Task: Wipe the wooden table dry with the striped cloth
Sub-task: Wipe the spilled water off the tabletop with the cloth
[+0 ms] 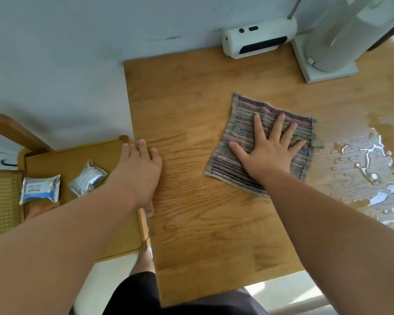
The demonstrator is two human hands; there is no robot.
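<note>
The striped cloth [243,123] lies spread flat on the wooden table [191,223], right of its middle. My right hand [268,151] presses palm-down on the cloth with the fingers spread. A wide puddle of water [369,169] shines on the table just right of the cloth's edge. My left hand [143,169] rests on the table's left edge, fingers on top and the thumb hanging down over the side, holding nothing loose.
A white heater-like device [257,39] and a white appliance on a square base [328,64] stand at the table's back. A wooden chair [82,160] left of the table carries two foil packets [41,188] [88,178]. A grey wall rises behind.
</note>
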